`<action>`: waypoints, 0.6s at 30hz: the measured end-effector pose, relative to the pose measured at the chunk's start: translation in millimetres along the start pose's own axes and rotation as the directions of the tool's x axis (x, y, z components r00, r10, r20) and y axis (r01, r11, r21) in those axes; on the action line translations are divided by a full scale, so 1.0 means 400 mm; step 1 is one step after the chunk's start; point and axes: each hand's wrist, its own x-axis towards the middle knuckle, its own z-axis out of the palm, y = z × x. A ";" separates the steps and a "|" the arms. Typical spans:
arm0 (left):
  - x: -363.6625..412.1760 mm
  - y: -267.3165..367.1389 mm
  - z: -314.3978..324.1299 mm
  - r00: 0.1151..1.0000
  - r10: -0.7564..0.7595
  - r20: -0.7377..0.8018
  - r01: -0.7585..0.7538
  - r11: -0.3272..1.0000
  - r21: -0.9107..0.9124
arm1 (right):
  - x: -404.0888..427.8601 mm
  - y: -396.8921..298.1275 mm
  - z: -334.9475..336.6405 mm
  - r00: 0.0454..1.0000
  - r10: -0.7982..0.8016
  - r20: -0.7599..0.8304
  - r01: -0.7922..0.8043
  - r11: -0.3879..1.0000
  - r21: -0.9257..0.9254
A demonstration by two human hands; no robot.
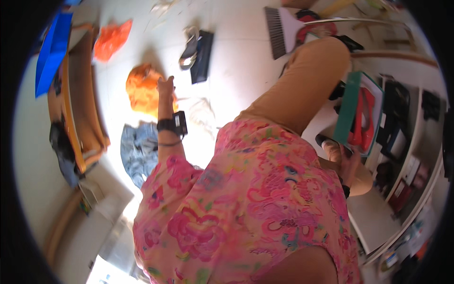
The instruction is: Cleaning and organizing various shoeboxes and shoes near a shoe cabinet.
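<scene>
My right hand (349,163) grips the near end of a green shoebox (345,110), which is tilted beside my bent leg. A pair of red shoes (364,119) lies inside the box. My left arm reaches out over the floor, with a black strap and a small black device on the wrist. At its end, my left hand (165,86) has its fingers apart and nothing visible in them. Behind it on the floor is a crumpled orange bag or cloth (142,87); whether they touch, I cannot tell. Blue denim (138,151) lies below the orange item.
A sandal (189,48) rests by a flat black box (203,56). An orange-red plastic bag (112,41) lies near a wooden furniture piece (83,88) with a blue box (53,53). A broom (280,32) is at upper right. Shelves (408,159) with boxes and shoes stand right.
</scene>
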 end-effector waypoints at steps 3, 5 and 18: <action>-0.104 0.309 0.194 0.822 0.412 0.393 -0.430 0.902 -0.045 | 0.141 0.099 -0.238 0.950 0.290 -0.119 -0.255 0.935 0.246; -0.248 0.547 0.222 0.613 0.622 0.487 -0.695 0.718 -0.041 | 0.147 0.113 -0.250 0.887 0.439 -0.143 -0.371 0.862 0.346; -0.835 1.096 0.543 -0.266 0.451 0.852 -0.783 0.414 -0.464 | 0.053 0.001 -0.129 0.928 0.088 -0.363 -0.079 0.996 0.040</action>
